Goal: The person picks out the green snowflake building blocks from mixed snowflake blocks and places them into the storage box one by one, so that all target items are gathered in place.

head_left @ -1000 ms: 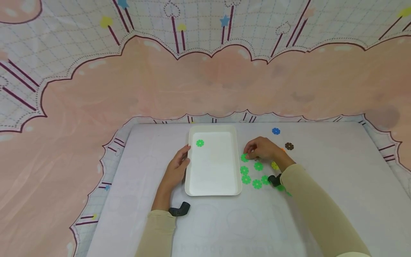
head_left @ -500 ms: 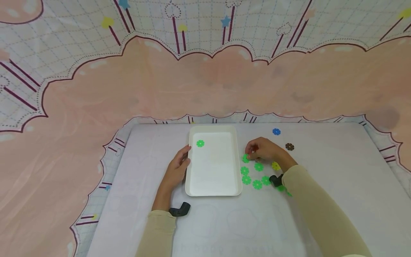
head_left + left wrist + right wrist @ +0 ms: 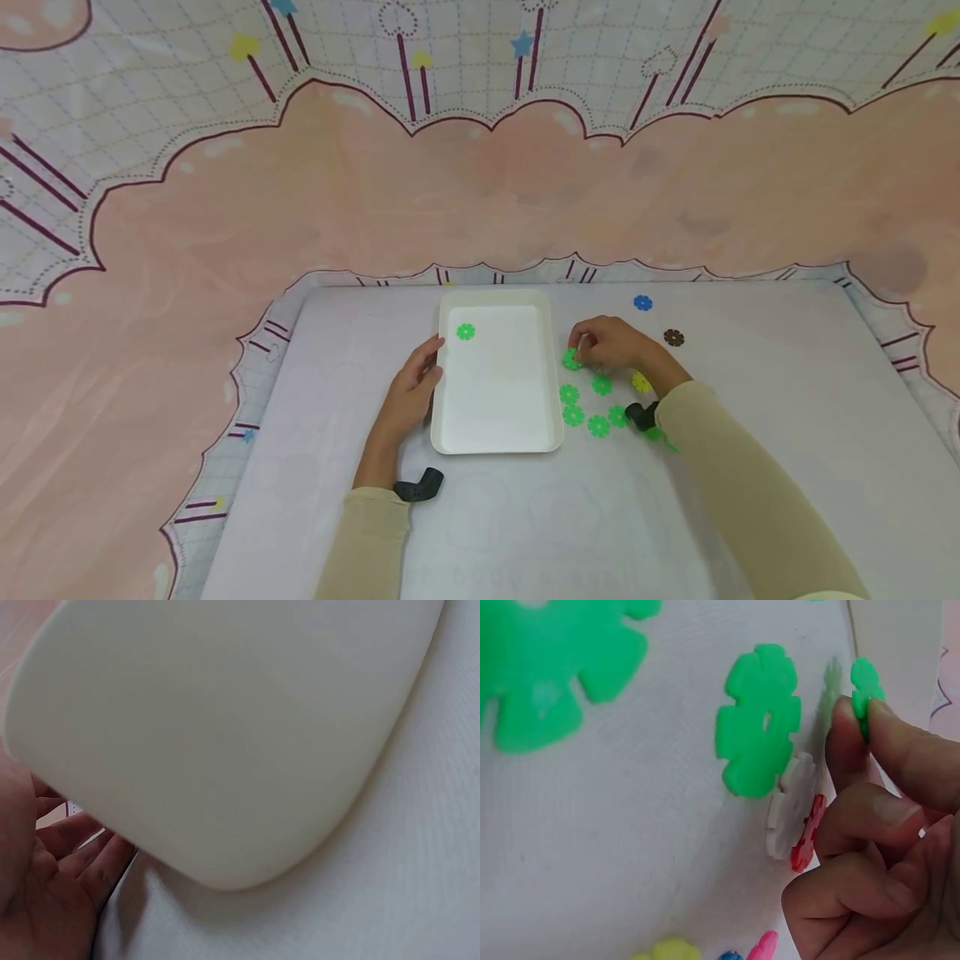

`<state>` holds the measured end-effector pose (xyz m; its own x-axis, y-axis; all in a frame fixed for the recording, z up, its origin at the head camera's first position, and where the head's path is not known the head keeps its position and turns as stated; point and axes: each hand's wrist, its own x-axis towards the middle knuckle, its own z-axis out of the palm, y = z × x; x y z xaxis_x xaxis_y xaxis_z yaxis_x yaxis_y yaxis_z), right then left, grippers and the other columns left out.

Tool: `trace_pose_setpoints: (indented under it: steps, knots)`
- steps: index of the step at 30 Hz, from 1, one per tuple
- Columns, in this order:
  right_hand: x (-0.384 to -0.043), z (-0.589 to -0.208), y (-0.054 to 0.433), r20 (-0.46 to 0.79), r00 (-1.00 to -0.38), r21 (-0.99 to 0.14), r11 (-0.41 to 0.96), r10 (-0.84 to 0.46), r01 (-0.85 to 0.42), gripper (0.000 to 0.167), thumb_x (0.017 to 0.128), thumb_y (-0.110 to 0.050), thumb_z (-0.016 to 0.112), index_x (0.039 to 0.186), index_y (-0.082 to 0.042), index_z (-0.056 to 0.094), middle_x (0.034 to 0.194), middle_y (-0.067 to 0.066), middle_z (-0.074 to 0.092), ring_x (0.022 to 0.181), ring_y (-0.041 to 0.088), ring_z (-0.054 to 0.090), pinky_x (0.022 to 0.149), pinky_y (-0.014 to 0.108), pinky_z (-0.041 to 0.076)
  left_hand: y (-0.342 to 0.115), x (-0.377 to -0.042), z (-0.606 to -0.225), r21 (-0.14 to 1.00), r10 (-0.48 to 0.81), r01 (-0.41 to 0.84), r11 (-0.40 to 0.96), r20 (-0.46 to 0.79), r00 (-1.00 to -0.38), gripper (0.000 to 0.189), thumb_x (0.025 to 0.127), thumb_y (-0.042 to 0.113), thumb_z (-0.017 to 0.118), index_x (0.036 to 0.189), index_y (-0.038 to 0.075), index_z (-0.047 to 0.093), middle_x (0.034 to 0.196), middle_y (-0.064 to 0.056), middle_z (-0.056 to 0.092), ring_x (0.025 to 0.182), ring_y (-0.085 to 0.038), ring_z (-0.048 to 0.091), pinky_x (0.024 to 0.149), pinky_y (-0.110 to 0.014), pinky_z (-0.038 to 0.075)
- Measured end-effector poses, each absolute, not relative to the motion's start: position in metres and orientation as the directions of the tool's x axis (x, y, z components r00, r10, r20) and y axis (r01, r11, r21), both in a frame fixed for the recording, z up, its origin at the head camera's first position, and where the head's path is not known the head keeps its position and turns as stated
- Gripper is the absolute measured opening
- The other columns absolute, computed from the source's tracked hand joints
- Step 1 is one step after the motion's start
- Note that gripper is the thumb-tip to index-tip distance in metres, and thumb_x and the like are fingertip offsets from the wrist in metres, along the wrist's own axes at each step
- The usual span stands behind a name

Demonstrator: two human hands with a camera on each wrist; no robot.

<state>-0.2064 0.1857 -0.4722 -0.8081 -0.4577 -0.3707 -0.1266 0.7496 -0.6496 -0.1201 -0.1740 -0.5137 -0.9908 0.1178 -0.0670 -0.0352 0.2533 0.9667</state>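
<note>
My left hand (image 3: 411,392) grips the left rim of a white rectangular tray (image 3: 495,448). In the left wrist view, the tray's outer wall (image 3: 225,750) hides part of the fingers. One green flower-shaped disc (image 3: 466,332) lies inside the tray, near its far left corner. Right of the tray, my right hand (image 3: 611,343) pinches another green flower-shaped disc (image 3: 865,684) between thumb and index finger, while its other fingers are curled. Beneath that hand lie a green disc (image 3: 759,720), a white disc (image 3: 790,806) and a red disc (image 3: 808,834).
Several green discs (image 3: 598,426) are spread on the white table (image 3: 525,533) near the tray's right side. Beyond the right hand are a blue disc (image 3: 642,303) and a brown disc (image 3: 673,337). A yellow disc (image 3: 641,382) lies beside the right wrist.
The green disc in my right hand has risen slightly, away from the tabletop. My left hand and the tray have stayed in place.
</note>
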Motion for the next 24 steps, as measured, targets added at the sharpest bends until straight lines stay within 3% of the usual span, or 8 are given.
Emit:
trace_pose_setpoints:
  steps: [8,16,24]
  knots:
    - [-0.207,-0.467,0.194,-0.384,-0.826,-0.646,0.759,-0.413,-0.079,0.012,0.095,-0.016,0.067,0.106,-0.014,0.069,0.093,0.004,0.067,0.082,0.021,0.057,0.069,0.031,0.047,-0.175,-0.120,-0.517,0.968,0.123,-0.005,0.251,-0.038,-0.992,0.048,0.106,0.009,0.049,0.154,0.014,0.045,0.165,-0.001,0.036,0.151,-0.027,0.037,0.120,-0.053,0.036]
    - [-0.209,-0.464,0.198,-0.378,-0.823,-0.695,0.718,-0.423,-0.050,0.011,0.093,-0.015,0.069,0.104,-0.012,0.070,0.078,0.003,0.064,0.075,0.021,0.055,0.065,0.031,0.046,-0.174,-0.121,-0.517,0.964,0.120,-0.002,0.267,-0.035,-0.992,0.048,0.106,0.009,0.048,0.154,0.015,0.045,0.165,-0.001,0.036,0.152,-0.027,0.037,0.121,-0.052,0.036]
    - [-0.213,-0.459,0.196,-0.319,-0.833,-0.745,0.663,-0.452,-0.074,0.010,0.091,-0.014,0.073,0.097,-0.005,0.073,0.076,0.008,0.068,0.068,0.020,0.057,0.063,0.033,0.050,-0.173,-0.119,-0.513,0.967,0.121,-0.018,0.254,-0.051,-0.991,0.049,0.107,0.010,0.048,0.155,0.014,0.043,0.166,-0.002,0.034,0.152,-0.027,0.035,0.121,-0.053,0.035]
